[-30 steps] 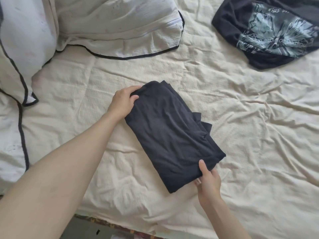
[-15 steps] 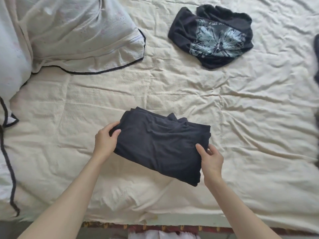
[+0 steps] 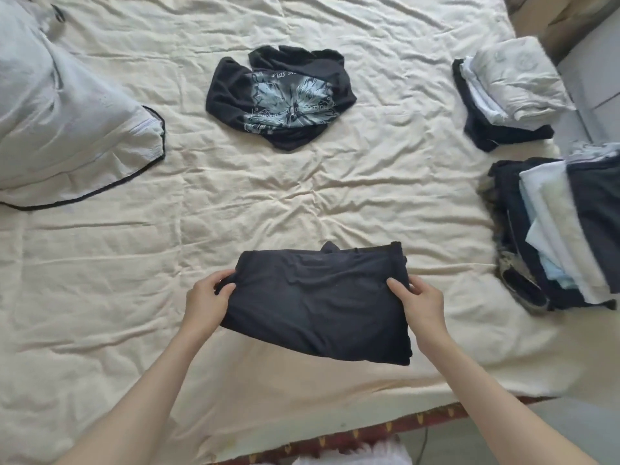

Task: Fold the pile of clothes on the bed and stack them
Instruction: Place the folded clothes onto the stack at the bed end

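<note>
I have the folded black garment (image 3: 318, 303) by its two short ends, just above the near part of the bed (image 3: 335, 203). My left hand (image 3: 206, 305) pinches the left edge, thumb on top; my right hand (image 3: 419, 305) has its grip closed on the right edge the same way. The folding of this piece looks done, so I judge the step in hand is carrying it to a stack. The nearer stack (image 3: 557, 236) sits well off to my right at the bed's edge, with a second stack (image 3: 510, 92) behind it. The next move calls for keeping both ends level so the layers don't slip. A crumpled printed black shirt (image 3: 281, 99) waits unfolded in the middle, a pillow (image 3: 67, 112) far left.
</note>
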